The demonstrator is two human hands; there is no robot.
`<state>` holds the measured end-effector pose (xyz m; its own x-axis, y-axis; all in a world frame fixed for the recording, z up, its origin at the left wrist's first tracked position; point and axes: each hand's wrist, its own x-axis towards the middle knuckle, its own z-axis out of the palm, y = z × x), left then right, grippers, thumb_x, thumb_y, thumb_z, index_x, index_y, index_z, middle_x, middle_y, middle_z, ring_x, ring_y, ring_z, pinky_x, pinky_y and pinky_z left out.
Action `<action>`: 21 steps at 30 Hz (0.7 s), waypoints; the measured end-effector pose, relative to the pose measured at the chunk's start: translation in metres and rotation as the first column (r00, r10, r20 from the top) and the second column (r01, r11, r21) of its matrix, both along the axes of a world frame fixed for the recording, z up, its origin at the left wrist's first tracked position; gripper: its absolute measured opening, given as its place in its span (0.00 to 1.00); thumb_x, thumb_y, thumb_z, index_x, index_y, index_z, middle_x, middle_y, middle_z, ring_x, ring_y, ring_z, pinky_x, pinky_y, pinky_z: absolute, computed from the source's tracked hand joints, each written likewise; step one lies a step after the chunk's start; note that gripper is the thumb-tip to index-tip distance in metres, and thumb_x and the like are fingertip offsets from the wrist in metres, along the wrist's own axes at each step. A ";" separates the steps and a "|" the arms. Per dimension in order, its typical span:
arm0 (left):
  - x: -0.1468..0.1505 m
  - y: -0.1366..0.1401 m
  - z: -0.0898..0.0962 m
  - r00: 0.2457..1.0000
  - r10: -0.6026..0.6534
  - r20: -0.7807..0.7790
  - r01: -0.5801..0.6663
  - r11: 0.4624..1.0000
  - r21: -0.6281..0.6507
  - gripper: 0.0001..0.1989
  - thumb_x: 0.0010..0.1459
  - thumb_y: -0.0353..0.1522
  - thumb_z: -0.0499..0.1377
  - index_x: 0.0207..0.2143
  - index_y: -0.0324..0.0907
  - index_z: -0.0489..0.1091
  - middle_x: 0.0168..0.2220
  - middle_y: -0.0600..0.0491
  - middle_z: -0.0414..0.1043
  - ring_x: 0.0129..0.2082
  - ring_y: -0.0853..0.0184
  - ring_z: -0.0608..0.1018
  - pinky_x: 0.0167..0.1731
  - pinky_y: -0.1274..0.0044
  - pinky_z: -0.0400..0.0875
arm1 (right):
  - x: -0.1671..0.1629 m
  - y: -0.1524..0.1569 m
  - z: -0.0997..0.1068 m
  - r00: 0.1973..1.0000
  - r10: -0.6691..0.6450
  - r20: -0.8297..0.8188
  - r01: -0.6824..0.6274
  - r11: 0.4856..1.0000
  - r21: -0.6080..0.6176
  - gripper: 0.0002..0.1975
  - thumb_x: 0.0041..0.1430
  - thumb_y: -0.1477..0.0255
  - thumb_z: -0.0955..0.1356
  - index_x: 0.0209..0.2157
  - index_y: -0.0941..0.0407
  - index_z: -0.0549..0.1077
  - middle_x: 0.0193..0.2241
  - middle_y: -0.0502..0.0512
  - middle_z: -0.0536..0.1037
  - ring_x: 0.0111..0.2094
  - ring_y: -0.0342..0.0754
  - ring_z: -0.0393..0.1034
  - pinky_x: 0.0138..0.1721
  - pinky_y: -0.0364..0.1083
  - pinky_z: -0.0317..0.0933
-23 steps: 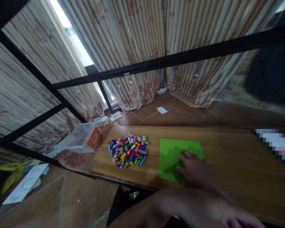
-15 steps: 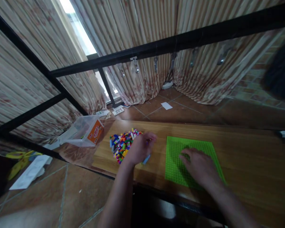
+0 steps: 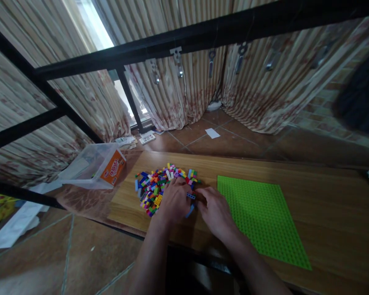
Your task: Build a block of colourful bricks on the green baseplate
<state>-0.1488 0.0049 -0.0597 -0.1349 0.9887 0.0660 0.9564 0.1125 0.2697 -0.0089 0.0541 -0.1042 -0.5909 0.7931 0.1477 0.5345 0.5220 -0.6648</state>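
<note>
A heap of small, many-coloured toy bricks [image 3: 153,189] lies on the wooden tabletop. My left hand [image 3: 176,200] is at the heap's right side, fingers curled, with a dark blue brick [image 3: 191,196] at its fingertips. Close against it from the right comes my right hand [image 3: 214,209], thumb and fingers drawn together near the blue brick's end; what they pinch is hidden. A light blue brick [image 3: 190,211] lies below the left hand. To the right is a flat green studded baseplate [image 3: 264,217], which neither hand touches.
A clear plastic box [image 3: 90,164] with an orange label stands left of the wooden tabletop [image 3: 332,217]. A black metal bar [image 3: 197,37] with hanging hooks crosses above the far side. Curtains [image 3: 184,102] and a white paper [image 3: 212,133] on the tiled floor lie beyond.
My right hand has moved left from over the green baseplate to beside my left hand. A dark blue brick now shows between the hands. The camera view has shifted slightly.
</note>
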 end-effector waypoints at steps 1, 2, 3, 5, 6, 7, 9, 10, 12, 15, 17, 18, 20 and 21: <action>0.000 0.000 0.000 1.000 0.003 -0.006 -0.003 1.000 -0.005 0.08 0.53 0.30 0.55 0.32 0.43 0.75 0.40 0.46 0.70 0.43 0.57 0.71 0.41 0.67 0.66 | 0.000 0.001 -0.001 1.000 -0.004 0.005 0.004 1.000 0.000 0.15 0.55 0.78 0.66 0.46 0.55 0.73 0.40 0.58 0.74 0.45 0.52 0.68 0.49 0.52 0.61; 0.000 0.001 -0.001 1.000 0.001 -0.001 -0.001 1.000 -0.010 0.08 0.53 0.30 0.56 0.31 0.42 0.75 0.40 0.46 0.70 0.43 0.57 0.71 0.41 0.67 0.66 | 0.000 0.001 -0.001 1.000 -0.007 0.005 0.007 1.000 0.000 0.16 0.55 0.78 0.66 0.46 0.55 0.73 0.40 0.58 0.74 0.45 0.53 0.68 0.50 0.52 0.60; -0.002 0.001 -0.001 1.000 -0.005 0.018 0.005 1.000 -0.008 0.08 0.53 0.29 0.56 0.30 0.42 0.75 0.40 0.46 0.70 0.43 0.57 0.71 0.41 0.67 0.65 | 0.000 0.002 -0.002 1.000 -0.010 0.002 0.010 1.000 -0.001 0.16 0.55 0.78 0.66 0.46 0.55 0.73 0.41 0.58 0.74 0.46 0.53 0.68 0.50 0.53 0.60; -0.005 0.002 0.000 0.995 -0.028 0.094 0.026 0.999 0.021 0.07 0.53 0.28 0.56 0.29 0.42 0.75 0.39 0.48 0.71 0.42 0.59 0.71 0.43 0.68 0.65 | 0.001 0.003 -0.002 1.000 -0.021 -0.020 0.020 1.000 -0.013 0.16 0.54 0.77 0.67 0.46 0.55 0.73 0.41 0.58 0.74 0.46 0.53 0.68 0.50 0.53 0.60; -0.007 0.003 0.000 0.988 -0.045 0.150 0.039 0.998 0.047 0.07 0.52 0.27 0.56 0.29 0.42 0.74 0.38 0.49 0.71 0.42 0.60 0.71 0.44 0.69 0.64 | 0.002 0.004 0.000 0.999 -0.027 -0.044 0.026 0.999 -0.026 0.17 0.54 0.77 0.67 0.46 0.55 0.73 0.41 0.58 0.74 0.46 0.53 0.68 0.50 0.54 0.61; -0.009 0.003 0.001 0.974 -0.067 0.215 0.051 0.996 0.079 0.07 0.52 0.26 0.56 0.30 0.42 0.74 0.38 0.49 0.72 0.42 0.61 0.71 0.45 0.70 0.64 | 0.002 0.005 0.001 0.996 -0.035 -0.080 0.031 0.999 -0.045 0.17 0.54 0.76 0.67 0.47 0.55 0.72 0.41 0.58 0.74 0.46 0.53 0.68 0.49 0.53 0.61; -0.011 0.004 0.004 0.923 -0.109 0.370 0.060 0.988 0.143 0.07 0.52 0.25 0.57 0.31 0.42 0.74 0.37 0.51 0.73 0.42 0.63 0.72 0.46 0.71 0.64 | 0.003 0.006 0.007 0.981 -0.047 -0.188 0.030 0.995 -0.093 0.17 0.55 0.73 0.68 0.48 0.55 0.71 0.42 0.57 0.75 0.45 0.52 0.68 0.49 0.53 0.62; -0.011 0.003 0.005 0.878 -0.126 0.461 0.055 0.985 0.163 0.06 0.53 0.26 0.57 0.31 0.42 0.73 0.36 0.51 0.73 0.41 0.64 0.72 0.45 0.72 0.64 | 0.004 0.007 0.011 0.967 -0.053 -0.251 0.024 0.993 -0.117 0.17 0.56 0.71 0.68 0.49 0.54 0.71 0.43 0.56 0.75 0.45 0.51 0.69 0.48 0.52 0.62; -0.009 0.003 0.009 0.748 -0.142 0.648 0.041 0.985 0.169 0.04 0.56 0.28 0.57 0.33 0.40 0.72 0.34 0.52 0.73 0.37 0.66 0.73 0.41 0.75 0.66 | 0.005 0.007 0.017 0.927 -0.073 -0.368 0.013 0.986 -0.165 0.17 0.57 0.68 0.68 0.49 0.52 0.71 0.44 0.55 0.76 0.43 0.49 0.70 0.47 0.51 0.63; -0.001 0.005 0.013 0.503 -0.154 0.850 0.044 0.987 0.153 0.06 0.57 0.33 0.59 0.34 0.38 0.71 0.33 0.52 0.73 0.33 0.69 0.72 0.37 0.77 0.67 | 0.008 0.007 0.024 0.866 -0.128 -0.484 0.005 0.969 -0.247 0.16 0.56 0.66 0.69 0.47 0.52 0.72 0.40 0.54 0.78 0.39 0.48 0.71 0.44 0.49 0.65; 0.003 0.007 0.013 0.365 -0.166 0.916 0.062 0.986 0.154 0.08 0.56 0.34 0.60 0.34 0.37 0.71 0.33 0.52 0.73 0.33 0.69 0.72 0.38 0.78 0.67 | 0.011 0.008 0.026 0.832 -0.159 -0.532 -0.004 0.956 -0.292 0.16 0.56 0.65 0.69 0.46 0.53 0.73 0.37 0.53 0.78 0.37 0.47 0.72 0.42 0.47 0.65; 0.005 0.008 0.012 0.314 -0.168 0.935 0.071 0.986 0.153 0.09 0.56 0.35 0.61 0.34 0.37 0.71 0.32 0.52 0.73 0.33 0.70 0.72 0.37 0.78 0.67 | 0.012 0.008 0.027 0.820 -0.166 -0.548 -0.012 0.952 -0.307 0.15 0.56 0.65 0.68 0.45 0.54 0.74 0.36 0.52 0.78 0.36 0.47 0.72 0.41 0.46 0.66; 0.007 0.011 0.011 0.249 -0.158 0.956 0.087 0.986 0.140 0.10 0.55 0.36 0.62 0.33 0.37 0.71 0.31 0.52 0.72 0.30 0.71 0.71 0.34 0.79 0.66 | 0.014 0.009 0.027 0.808 -0.169 -0.564 -0.034 0.943 -0.331 0.14 0.56 0.66 0.68 0.45 0.54 0.74 0.33 0.52 0.77 0.34 0.46 0.71 0.38 0.45 0.66; 0.008 0.011 0.010 0.234 -0.149 0.961 0.091 0.987 0.131 0.10 0.55 0.36 0.63 0.33 0.37 0.72 0.29 0.53 0.72 0.28 0.72 0.70 0.32 0.80 0.65 | 0.015 0.010 0.027 0.807 -0.170 -0.566 -0.044 0.938 -0.344 0.14 0.57 0.66 0.68 0.44 0.55 0.75 0.33 0.52 0.77 0.34 0.46 0.71 0.37 0.45 0.66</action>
